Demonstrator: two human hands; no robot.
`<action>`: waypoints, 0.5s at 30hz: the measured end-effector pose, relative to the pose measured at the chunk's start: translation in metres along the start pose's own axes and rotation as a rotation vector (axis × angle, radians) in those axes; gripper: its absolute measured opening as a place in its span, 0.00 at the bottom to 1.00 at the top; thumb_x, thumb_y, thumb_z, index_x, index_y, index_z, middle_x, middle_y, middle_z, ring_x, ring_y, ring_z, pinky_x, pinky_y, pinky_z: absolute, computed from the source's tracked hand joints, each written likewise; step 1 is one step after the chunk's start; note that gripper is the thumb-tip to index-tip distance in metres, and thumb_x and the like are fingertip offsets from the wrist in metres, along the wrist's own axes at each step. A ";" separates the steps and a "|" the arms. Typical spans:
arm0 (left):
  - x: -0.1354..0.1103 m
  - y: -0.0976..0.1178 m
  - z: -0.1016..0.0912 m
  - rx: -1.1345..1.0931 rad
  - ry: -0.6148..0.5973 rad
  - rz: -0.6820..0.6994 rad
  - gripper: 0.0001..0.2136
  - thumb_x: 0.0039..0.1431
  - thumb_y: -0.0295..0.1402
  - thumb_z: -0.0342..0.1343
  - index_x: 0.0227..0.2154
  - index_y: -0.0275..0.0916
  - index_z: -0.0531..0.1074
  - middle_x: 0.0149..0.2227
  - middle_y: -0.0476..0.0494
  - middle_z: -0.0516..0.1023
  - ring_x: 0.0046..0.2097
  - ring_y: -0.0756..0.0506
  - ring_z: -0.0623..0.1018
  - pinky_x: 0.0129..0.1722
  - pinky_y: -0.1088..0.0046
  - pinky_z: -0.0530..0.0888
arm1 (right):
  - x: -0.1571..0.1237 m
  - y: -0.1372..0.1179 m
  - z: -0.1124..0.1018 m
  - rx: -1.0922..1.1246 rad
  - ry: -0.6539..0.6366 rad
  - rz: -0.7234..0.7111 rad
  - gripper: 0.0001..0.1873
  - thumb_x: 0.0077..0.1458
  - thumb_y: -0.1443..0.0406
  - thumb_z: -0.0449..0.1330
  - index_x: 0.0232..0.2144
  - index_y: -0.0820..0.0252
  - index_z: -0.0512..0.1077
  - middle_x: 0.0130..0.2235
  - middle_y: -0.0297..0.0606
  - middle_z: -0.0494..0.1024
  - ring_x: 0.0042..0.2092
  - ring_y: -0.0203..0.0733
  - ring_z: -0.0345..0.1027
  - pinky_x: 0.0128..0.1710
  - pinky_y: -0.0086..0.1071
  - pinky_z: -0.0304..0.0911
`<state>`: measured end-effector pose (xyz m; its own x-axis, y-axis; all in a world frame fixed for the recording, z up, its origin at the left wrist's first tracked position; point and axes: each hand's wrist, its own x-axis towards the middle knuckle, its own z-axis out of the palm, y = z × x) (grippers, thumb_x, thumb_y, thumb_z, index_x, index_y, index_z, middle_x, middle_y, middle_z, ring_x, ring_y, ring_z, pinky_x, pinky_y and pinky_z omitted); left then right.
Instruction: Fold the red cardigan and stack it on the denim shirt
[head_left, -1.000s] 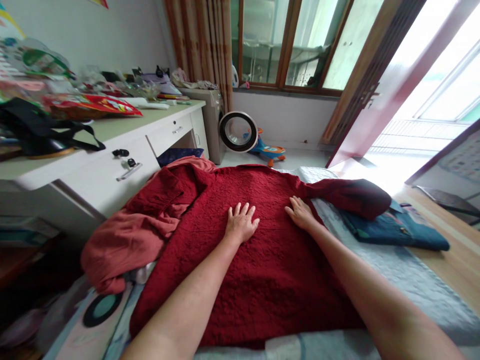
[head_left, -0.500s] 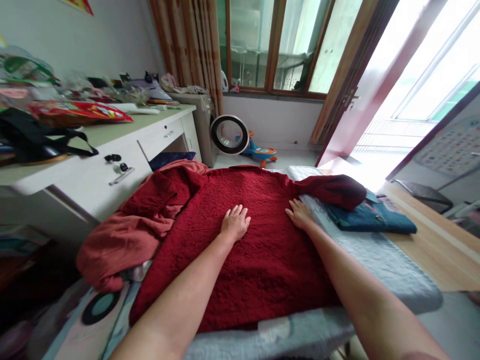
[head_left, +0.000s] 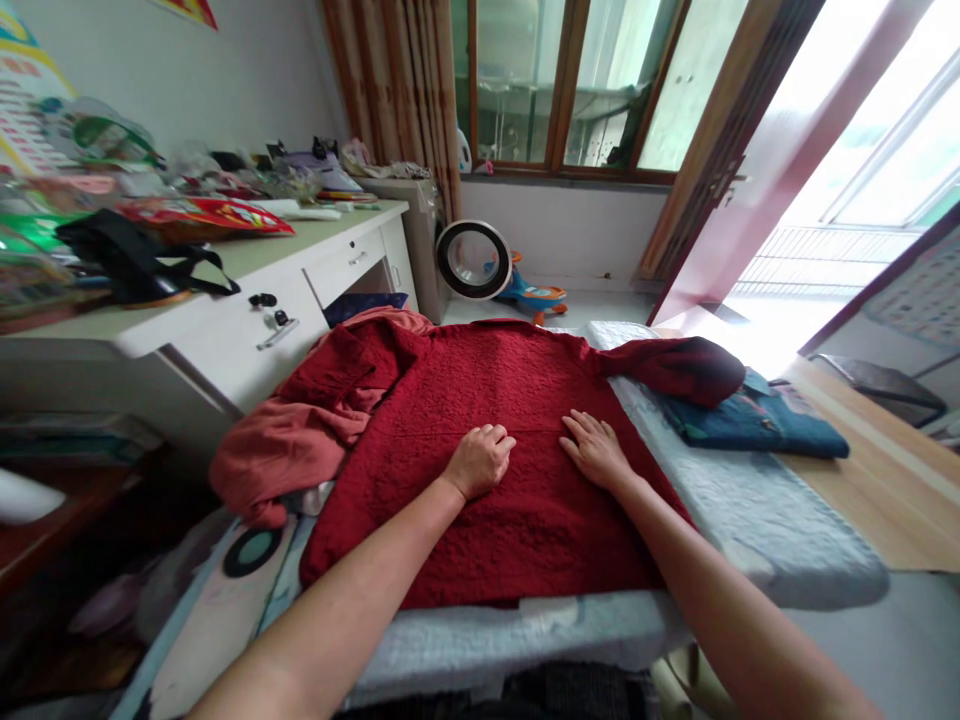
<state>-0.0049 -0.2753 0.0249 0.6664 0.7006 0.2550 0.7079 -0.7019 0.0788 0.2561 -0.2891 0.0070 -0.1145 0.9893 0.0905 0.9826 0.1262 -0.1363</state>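
A dark red, crinkled long-sleeved shirt (head_left: 495, 540) lies spread out, its collar end away from me. My left hand (head_left: 480, 460) rests on the middle of the shirt with its fingers curled in. Whether cloth is pinched under those fingers is hidden. To its right, my right hand (head_left: 596, 447) lies flat on the shirt near its side edge, fingers stretched and slightly apart. The shirt's right sleeve reaches over a folded dark blue garment (head_left: 757, 428). Its left sleeve lies over a crumpled salmon-pink garment (head_left: 281, 450).
Under the clothes is a pale blue quilted cover (head_left: 787, 545), with a wooden surface (head_left: 885, 470) to its right. A white desk (head_left: 217, 360) on the left bears a red packet (head_left: 210, 215) and clutter. Beyond are a round white-rimmed door (head_left: 474, 260) and a blue-orange ride-on toy (head_left: 536, 293).
My left hand's fingers have gone from stretched flat to curled, and the hand sits slightly nearer me on the shirt. My right hand also lies a little nearer. The view has shifted left.
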 end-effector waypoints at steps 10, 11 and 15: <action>-0.070 0.017 -0.002 -0.064 -0.128 -0.146 0.26 0.65 0.43 0.48 0.64 0.42 0.56 0.67 0.41 0.57 0.67 0.39 0.57 0.65 0.56 0.53 | -0.020 0.008 -0.011 -0.083 0.054 0.079 0.28 0.64 0.57 0.47 0.60 0.68 0.63 0.64 0.53 0.61 0.65 0.57 0.51 0.62 0.49 0.49; -0.072 0.019 -0.002 -0.058 -0.110 -0.152 0.26 0.65 0.43 0.48 0.64 0.42 0.57 0.67 0.41 0.58 0.67 0.40 0.57 0.65 0.56 0.53 | -0.026 -0.004 -0.011 -0.075 0.066 0.067 0.28 0.63 0.56 0.48 0.60 0.68 0.63 0.63 0.54 0.61 0.65 0.58 0.50 0.62 0.49 0.49; -0.076 0.024 -0.006 -0.034 -0.039 -0.131 0.23 0.66 0.42 0.47 0.61 0.43 0.61 0.65 0.41 0.62 0.65 0.40 0.60 0.64 0.56 0.55 | -0.048 -0.051 -0.008 0.036 0.001 -0.132 0.27 0.64 0.55 0.48 0.61 0.58 0.63 0.66 0.46 0.59 0.66 0.51 0.50 0.63 0.47 0.47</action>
<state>-0.0400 -0.3457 0.0136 0.5776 0.7907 0.2028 0.7817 -0.6073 0.1416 0.2128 -0.3433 0.0170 -0.2418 0.9639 0.1114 0.9532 0.2575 -0.1586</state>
